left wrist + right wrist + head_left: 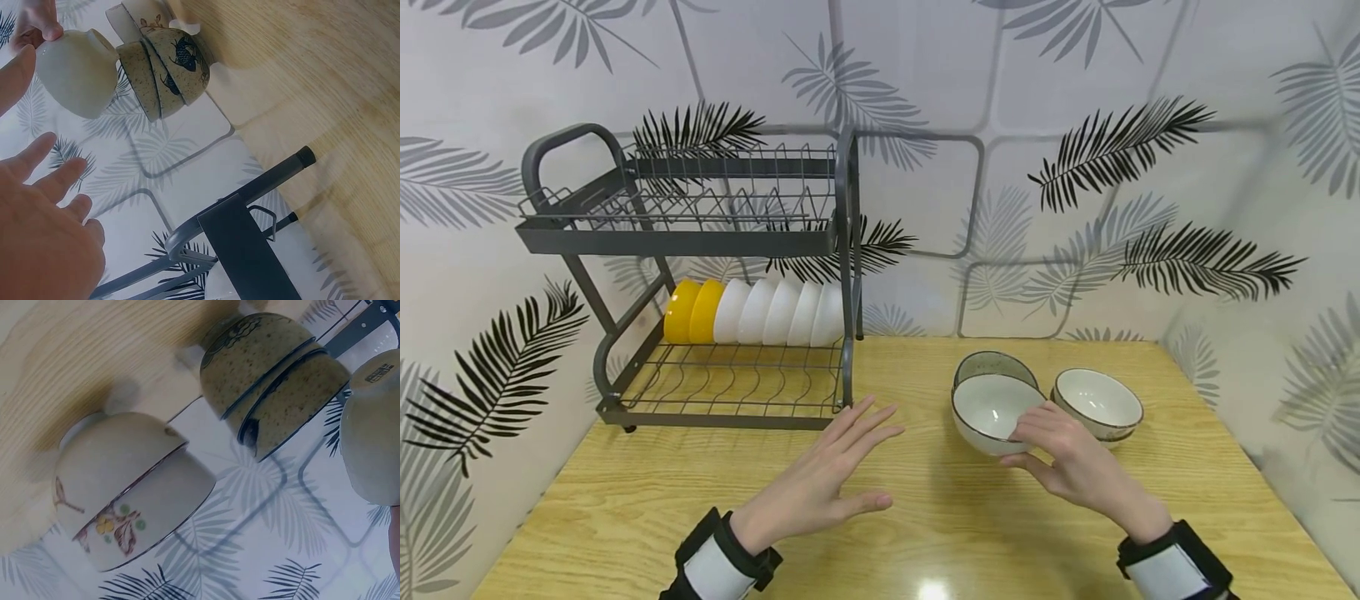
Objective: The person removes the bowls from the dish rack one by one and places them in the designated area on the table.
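Observation:
My right hand (1071,458) pinches the near right rim of a white bowl (996,408) with a thin dark edge. The left wrist view shows this bowl (78,78) raised off the table, its plain outside turned to the camera. My left hand (823,479) hovers over the table with fingers spread, holding nothing, short of the bowl. Behind the held bowl is a stack of speckled bowls (275,381) with dark fish drawings. To the right stand stacked cream bowls (131,487) with flower patterns.
A two-tier dark dish rack (722,421) stands at the left of the wooden table (910,533). On its lower tier, yellow bowls (679,312) and several white bowls (775,312) stand on edge in a row. A leaf-patterned wall (917,200) lies behind.

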### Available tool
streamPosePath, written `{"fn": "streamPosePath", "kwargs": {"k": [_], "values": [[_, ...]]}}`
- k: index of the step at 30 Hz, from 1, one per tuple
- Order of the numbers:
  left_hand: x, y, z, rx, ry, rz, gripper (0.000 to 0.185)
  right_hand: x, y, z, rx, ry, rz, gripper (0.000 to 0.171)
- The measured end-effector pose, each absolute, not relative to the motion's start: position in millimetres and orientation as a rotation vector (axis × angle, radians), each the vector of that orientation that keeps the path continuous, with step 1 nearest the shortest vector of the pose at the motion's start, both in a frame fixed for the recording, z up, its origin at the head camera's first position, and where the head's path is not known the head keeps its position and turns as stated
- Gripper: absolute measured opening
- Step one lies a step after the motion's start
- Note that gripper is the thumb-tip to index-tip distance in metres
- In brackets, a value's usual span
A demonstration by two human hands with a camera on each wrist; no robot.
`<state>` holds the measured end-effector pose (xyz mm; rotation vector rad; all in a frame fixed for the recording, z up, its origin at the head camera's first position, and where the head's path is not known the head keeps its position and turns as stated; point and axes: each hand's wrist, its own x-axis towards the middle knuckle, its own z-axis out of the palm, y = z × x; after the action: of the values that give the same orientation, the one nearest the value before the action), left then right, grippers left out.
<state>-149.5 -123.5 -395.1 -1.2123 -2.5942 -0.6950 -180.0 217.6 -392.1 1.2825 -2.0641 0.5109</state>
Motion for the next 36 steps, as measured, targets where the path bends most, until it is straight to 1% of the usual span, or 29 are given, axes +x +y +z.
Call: {"fn": "streamPosePath", "kwargs": {"k": [7, 18, 28, 36], "values": [[-149.9, -127.1, -396.6, -1.211, -2.606, -0.711, 0.075, -186.0, 232.8, -387.3, 1.261, -2.048, 0.5, 0.041], [-152.0, -128.9, -398.5, -1.205, -2.626, -0.738, 0.074, -194.0, 261.7, -377.8, 1.159, -2.072, 0.482, 0.044], [-150.4, -129.7, -399.5, -1.203, -2.647, -0.746, 0.073, -204.4, 288.5, -383.8, 1.066, -2.075, 0.474, 0.045], [-150.3, -130.5, -401.1, -1.204, -2.642, -0.758, 0.072, -210.9, 304.3, -396.1, 0.955, -2.116, 0.484, 0.044]]}}
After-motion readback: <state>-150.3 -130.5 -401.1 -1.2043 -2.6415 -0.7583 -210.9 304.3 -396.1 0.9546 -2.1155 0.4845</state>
